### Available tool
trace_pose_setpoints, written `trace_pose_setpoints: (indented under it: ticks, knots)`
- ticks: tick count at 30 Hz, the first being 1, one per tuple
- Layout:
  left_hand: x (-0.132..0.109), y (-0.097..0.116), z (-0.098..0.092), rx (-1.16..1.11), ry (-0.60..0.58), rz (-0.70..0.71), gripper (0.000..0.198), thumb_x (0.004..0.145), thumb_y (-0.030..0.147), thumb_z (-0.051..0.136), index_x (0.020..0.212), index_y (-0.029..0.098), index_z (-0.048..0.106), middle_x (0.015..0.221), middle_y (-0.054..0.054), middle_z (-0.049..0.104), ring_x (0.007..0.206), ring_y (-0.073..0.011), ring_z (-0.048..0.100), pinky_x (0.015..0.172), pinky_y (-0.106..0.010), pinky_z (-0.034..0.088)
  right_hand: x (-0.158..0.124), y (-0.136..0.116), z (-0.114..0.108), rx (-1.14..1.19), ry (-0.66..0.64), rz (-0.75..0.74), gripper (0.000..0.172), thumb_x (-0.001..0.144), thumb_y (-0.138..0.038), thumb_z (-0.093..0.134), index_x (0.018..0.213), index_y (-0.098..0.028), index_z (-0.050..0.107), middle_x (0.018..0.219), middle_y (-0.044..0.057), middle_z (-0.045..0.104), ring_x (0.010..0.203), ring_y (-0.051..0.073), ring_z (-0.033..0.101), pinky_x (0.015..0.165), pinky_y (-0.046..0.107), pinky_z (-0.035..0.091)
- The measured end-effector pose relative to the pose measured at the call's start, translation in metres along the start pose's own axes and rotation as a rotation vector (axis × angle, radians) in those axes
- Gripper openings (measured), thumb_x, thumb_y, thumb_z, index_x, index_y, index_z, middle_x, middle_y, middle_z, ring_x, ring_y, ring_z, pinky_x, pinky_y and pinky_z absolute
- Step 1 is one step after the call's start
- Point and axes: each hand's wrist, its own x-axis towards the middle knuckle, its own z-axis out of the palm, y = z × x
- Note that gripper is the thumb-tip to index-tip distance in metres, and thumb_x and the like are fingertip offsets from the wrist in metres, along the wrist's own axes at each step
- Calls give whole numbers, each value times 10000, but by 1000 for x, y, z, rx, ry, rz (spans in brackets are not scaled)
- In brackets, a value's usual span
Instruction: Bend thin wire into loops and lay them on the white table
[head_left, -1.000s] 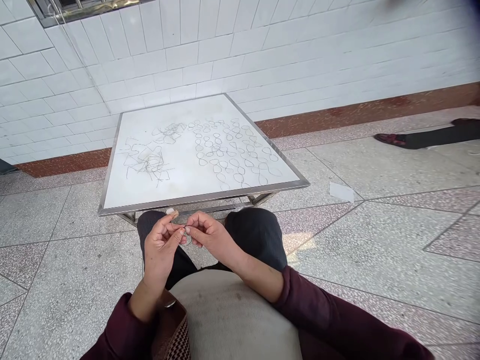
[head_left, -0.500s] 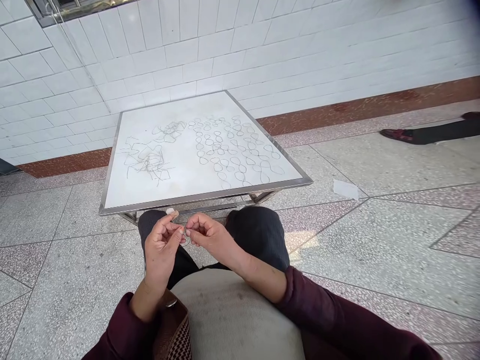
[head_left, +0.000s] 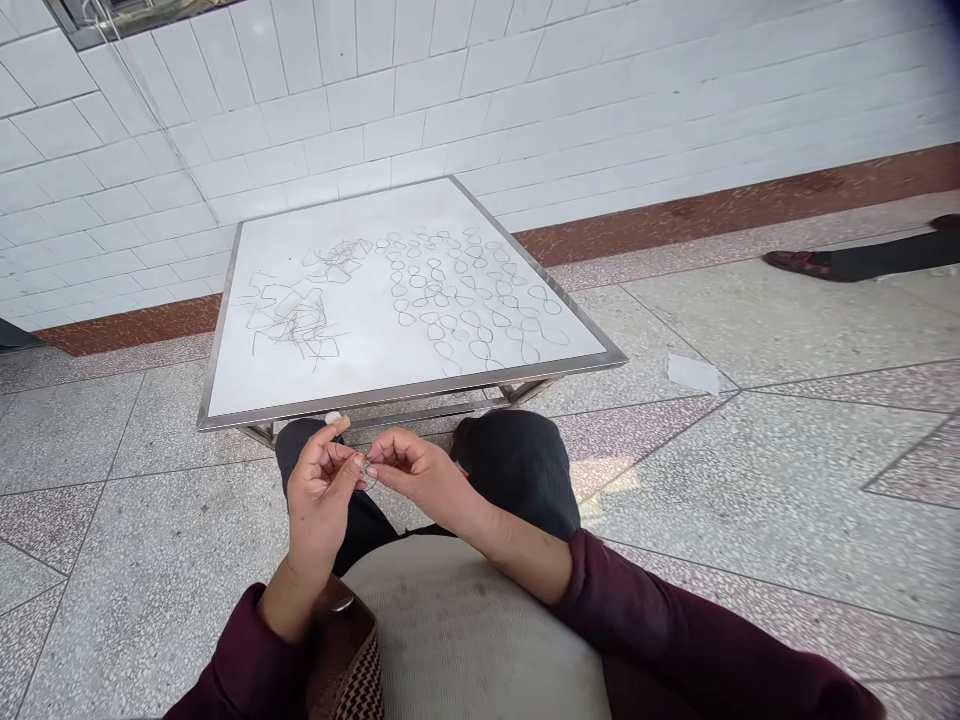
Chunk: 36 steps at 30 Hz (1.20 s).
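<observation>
Between my knees, just short of the table's near edge, both hands pinch one thin dark wire [head_left: 370, 484] that is bent into a small loop. My left hand [head_left: 321, 490] grips it between thumb and fingers, and a whitish wrapping shows at one raised fingertip. My right hand [head_left: 426, 478] closes thumb and forefinger on the same wire, its tips touching those of the left. Fingers partly cover the wire, so its full shape is hidden. On the white table [head_left: 360, 370] ahead lie several wires bent into figure-eight loops [head_left: 480, 320], to the right.
Loose bent wires lie in a tangled pile [head_left: 300, 325] on the table's left, with a smaller pile [head_left: 341, 258] behind. A metal rim edges the table, which stands near a tiled wall [head_left: 420, 100]. At right are a paper scrap [head_left: 693, 374] and another person's shoe [head_left: 799, 263].
My right fingertips have come slightly left and closer to my left fingertips, around the wire. The wires on the table lie as before.
</observation>
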Motion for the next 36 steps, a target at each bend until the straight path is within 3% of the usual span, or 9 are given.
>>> trace_pose_setpoints:
  ticks: [8, 14, 20, 24, 29, 36]
  knots:
    - [3, 2, -2, 29, -9, -33, 431, 797, 282, 743, 1207, 202, 638, 767, 26, 599, 609, -80, 543, 578, -197, 513, -3, -5, 0, -257, 61, -138, 22, 822, -224, 654, 807, -215, 641, 749, -3, 630, 690, 138, 568, 632, 267, 446]
    - [4, 6, -2, 69, -32, -47, 404, 791, 279, 734, 1178, 192, 660, 766, 21, 590, 622, -84, 537, 585, -200, 516, -3, -4, -3, -414, 60, -303, 91, 849, -159, 628, 785, -218, 654, 728, 2, 648, 703, 145, 565, 640, 268, 422]
    - [7, 2, -2, 59, -48, -69, 381, 781, 262, 729, 1152, 193, 672, 742, 26, 577, 606, -83, 526, 571, -204, 513, 0, 1, -6, -413, 28, -342, 118, 864, -162, 610, 780, -226, 662, 741, 8, 638, 725, 154, 552, 664, 282, 410]
    - [8, 1, -3, 54, -57, -59, 381, 799, 253, 718, 1173, 204, 664, 756, 26, 583, 606, -80, 532, 581, -205, 512, 1, 0, -8, -180, -11, -133, 70, 847, -269, 673, 796, -222, 677, 750, -2, 619, 712, 145, 529, 677, 287, 407]
    - [7, 2, -5, 92, -76, -35, 387, 823, 239, 700, 1206, 228, 652, 793, 19, 604, 637, -85, 551, 609, -209, 516, 0, -3, -9, 343, -124, 298, 300, 790, -470, 759, 806, -187, 660, 778, -12, 601, 699, 104, 526, 672, 251, 425]
    - [7, 2, -6, 86, -136, -42, 358, 831, 243, 691, 1188, 225, 667, 804, 6, 612, 651, -92, 555, 615, -212, 514, 0, -2, -12, 616, -161, 536, 340, 683, -375, 882, 798, -158, 648, 754, -20, 617, 686, 72, 557, 621, 185, 427]
